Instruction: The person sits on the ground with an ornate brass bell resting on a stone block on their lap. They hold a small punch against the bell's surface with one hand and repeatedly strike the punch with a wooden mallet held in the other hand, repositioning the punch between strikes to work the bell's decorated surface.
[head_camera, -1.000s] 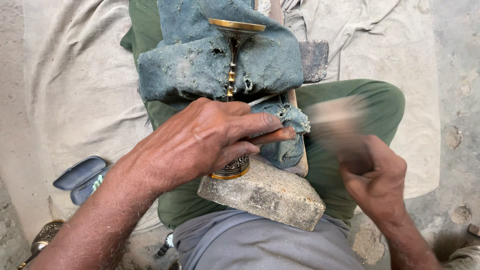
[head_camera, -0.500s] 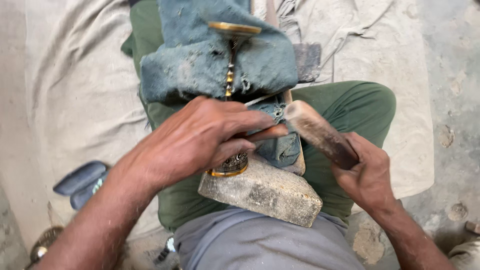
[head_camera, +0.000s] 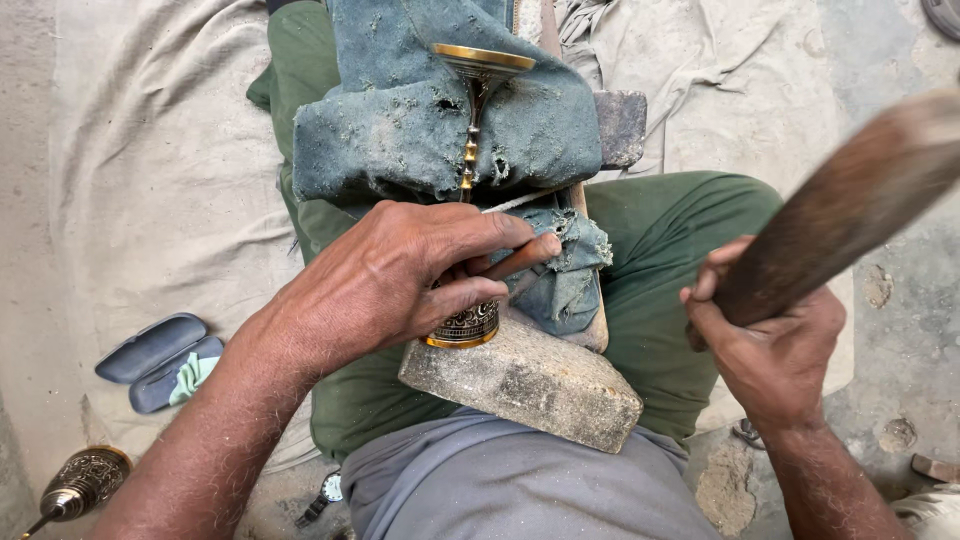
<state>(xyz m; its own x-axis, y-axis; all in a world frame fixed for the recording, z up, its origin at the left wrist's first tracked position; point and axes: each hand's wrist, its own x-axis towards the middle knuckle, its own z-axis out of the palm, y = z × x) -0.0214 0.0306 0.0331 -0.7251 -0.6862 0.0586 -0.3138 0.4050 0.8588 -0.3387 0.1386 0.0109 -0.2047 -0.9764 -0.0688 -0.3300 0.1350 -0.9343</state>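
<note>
Brass goblet (head_camera: 468, 250) lies under the left grip (head_camera: 400, 280) pinching a chisel (head_camera: 520, 262), right grip (head_camera: 775, 345) clenching a mallet (head_camera: 850, 205)

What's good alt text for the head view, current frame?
Seen from above, a seated person's left hand pins an engraved brass goblet on a stone block across their lap while holding a thin punch to it, and the right hand raises a wooden mallet. Worn blue cloth pads the goblet's stem; an open spectacle case lies on the sheet at left.
</note>
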